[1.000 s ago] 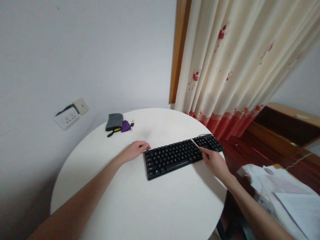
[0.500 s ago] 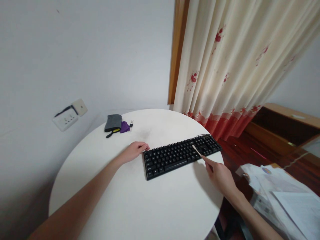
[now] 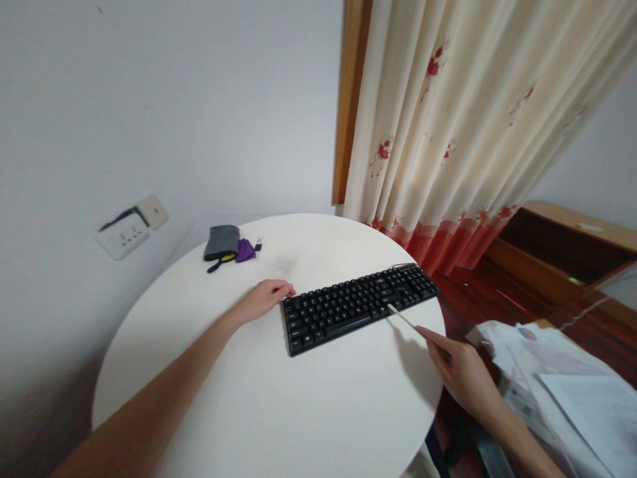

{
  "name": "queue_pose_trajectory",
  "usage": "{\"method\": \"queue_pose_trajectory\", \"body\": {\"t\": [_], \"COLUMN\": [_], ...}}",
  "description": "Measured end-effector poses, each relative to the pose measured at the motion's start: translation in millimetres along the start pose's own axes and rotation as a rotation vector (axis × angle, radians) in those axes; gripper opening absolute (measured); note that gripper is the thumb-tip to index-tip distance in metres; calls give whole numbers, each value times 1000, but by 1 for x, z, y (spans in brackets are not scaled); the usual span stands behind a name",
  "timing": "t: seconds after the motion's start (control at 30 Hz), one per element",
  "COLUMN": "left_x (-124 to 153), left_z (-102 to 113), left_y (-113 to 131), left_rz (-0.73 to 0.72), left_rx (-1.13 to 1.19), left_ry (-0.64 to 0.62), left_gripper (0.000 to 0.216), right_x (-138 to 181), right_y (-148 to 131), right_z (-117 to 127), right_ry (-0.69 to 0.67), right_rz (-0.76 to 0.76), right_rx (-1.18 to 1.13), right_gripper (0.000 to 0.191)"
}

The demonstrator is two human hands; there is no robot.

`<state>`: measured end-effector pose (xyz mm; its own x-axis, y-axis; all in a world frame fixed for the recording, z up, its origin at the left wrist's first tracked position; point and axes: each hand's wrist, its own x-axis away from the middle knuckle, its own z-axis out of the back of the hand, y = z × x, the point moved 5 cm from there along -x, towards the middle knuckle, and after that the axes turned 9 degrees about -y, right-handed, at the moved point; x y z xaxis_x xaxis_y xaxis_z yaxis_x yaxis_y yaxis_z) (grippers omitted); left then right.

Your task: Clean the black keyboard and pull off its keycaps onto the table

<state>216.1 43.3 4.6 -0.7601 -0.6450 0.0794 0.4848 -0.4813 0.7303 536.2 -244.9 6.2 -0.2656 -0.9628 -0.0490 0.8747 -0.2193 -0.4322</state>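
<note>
A black keyboard [image 3: 343,305] lies at a slant on the round white table [image 3: 279,411]. At its upper left corner rests my left hand [image 3: 266,299], fingers curled closed against the edge. My right hand [image 3: 462,372], to the right of the keyboard's near edge, is closed around the handle of a slim, pale toothbrush [image 3: 404,318]. The brush head is over the keyboard's near edge, right of the space bar; whether it touches the keys I cannot tell. A shadow of hand and brush falls on the tabletop.
At the back left of the table lie a grey pouch [image 3: 222,243], a purple cloth [image 3: 245,251] and a small black clip-like item [image 3: 258,247]. A wall socket [image 3: 122,236] is at left. Papers [image 3: 587,405] are piled at lower right, and a curtain [image 3: 428,133] hangs behind.
My right hand has drawn the toothbrush back toward me and right, from the keys to the keyboard's near edge. The left hand stays at the corner; the view shifted slightly.
</note>
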Motion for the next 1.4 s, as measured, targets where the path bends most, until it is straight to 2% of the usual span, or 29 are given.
{"method": "queue_pose_trajectory", "body": {"t": [0.1,0.2,0.37,0.47,0.53,0.63,0.8,1.1,1.4], "left_x": [0,0,0,-2,-2,-2,-3,-1,-5], "left_z": [0,0,-1,-2,-2,-1,-2,-1,-2], "left_y": [0,1,-4,-10,-12,-13,-10,-2,-11], "left_rz": [7,3,18,29,34,32,44,36,33], "left_rx": [-4,0,45,59,65,65,58,41,38], "left_ry": [1,9,-3,-5,-3,-4,-15,1,1], "left_gripper": [45,45,44,43,42,41,42,42,42], "right_x": [-5,-24,-73,-100,-112,-118,-101,-41,3], "right_y": [12,18,6,-9,-16,-15,1,14,28], "right_z": [12,15,5,1,0,-3,-3,2,3], "right_ry": [136,233,216,202,169,118,87,-23,-31], "right_rz": [-20,-51,-49,17,57,41,-33,-56,-84], "right_rx": [-55,-80,-61,-33,-26,1,45,58,-2], "right_gripper": [47,47,41,38,38,39,39,46,48]}}
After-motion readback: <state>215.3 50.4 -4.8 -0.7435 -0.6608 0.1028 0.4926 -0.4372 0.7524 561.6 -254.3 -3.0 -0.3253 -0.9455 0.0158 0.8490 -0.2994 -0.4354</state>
